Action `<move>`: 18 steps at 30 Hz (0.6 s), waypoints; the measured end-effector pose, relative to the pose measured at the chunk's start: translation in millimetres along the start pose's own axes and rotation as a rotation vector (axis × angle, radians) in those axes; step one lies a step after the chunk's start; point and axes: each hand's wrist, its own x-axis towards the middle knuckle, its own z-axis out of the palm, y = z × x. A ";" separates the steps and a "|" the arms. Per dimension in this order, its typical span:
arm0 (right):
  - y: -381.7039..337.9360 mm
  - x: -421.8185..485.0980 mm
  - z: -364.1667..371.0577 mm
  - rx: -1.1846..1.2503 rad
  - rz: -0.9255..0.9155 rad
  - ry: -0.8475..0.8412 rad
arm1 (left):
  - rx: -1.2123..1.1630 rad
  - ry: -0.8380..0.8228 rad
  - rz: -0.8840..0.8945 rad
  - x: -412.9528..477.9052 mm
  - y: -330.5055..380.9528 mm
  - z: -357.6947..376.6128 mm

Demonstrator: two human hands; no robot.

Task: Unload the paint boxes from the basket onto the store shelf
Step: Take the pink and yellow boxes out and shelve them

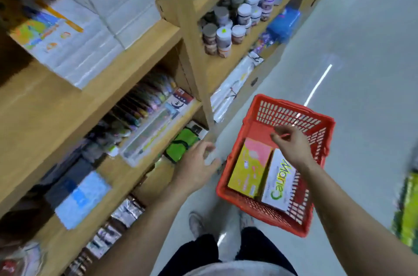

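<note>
A red plastic basket point(267, 115) sits on the floor at the lower right. Inside lie two paint boxes side by side: a yellow and pink box point(248, 167) on the left and a white box with green lettering point(279, 182) on the right. My right hand point(290, 142) hovers over the basket above the white box, fingers curled and apart, holding nothing. My left hand point(196, 166) hangs between the basket's left rim and the wooden store shelf point(126, 54), fingers loosely spread and empty.
The shelf unit fills the left half, with white boxes point(90, 15) on top, pen packs point(144, 115) below and jars point(228, 29) further along. A green pouch point(181, 144) lies on a low shelf. Grey floor stretches to the right. My feet point(196, 223) stand below the basket.
</note>
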 end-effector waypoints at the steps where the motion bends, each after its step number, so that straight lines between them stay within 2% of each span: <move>1: 19.1 2.4 -0.8 -0.020 0.049 -0.027 | -0.014 -0.036 -0.039 9.0 -3.7 16.3; 4: 72.0 16.2 4.0 -0.098 0.119 -0.103 | -0.063 -0.082 -0.130 40.6 -16.4 68.3; 8: 124.8 52.9 36.0 -0.201 0.143 -0.209 | -0.027 -0.062 -0.126 90.1 -39.9 134.6; 14: 167.0 135.2 101.9 -0.389 -0.004 -0.386 | -0.105 -0.046 -0.110 141.6 -82.4 202.1; 18: 186.7 164.6 135.0 -0.429 0.019 -0.552 | -0.205 0.043 -0.098 143.9 -96.5 218.2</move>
